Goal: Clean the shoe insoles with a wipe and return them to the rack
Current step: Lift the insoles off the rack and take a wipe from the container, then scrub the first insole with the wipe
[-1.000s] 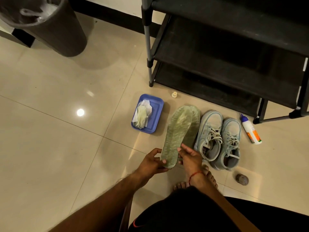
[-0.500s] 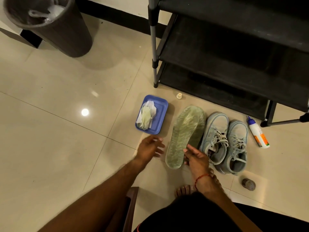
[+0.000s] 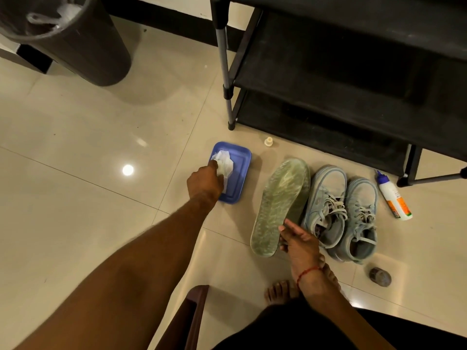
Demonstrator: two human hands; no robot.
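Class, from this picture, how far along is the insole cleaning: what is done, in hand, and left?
Done: the insoles are out of the shoes, lying beside them. In hand: the left hand is on the wipe in the blue tray; the right hand holds the insoles' heel end. Left: wiping them and returning them to the rack.

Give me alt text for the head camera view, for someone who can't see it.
A person's left hand touches a white wipe in a blue tray on the tiled floor, while the right hand holds the heel of a green insole. Pale sneakers and a black shoe rack stand alongside.
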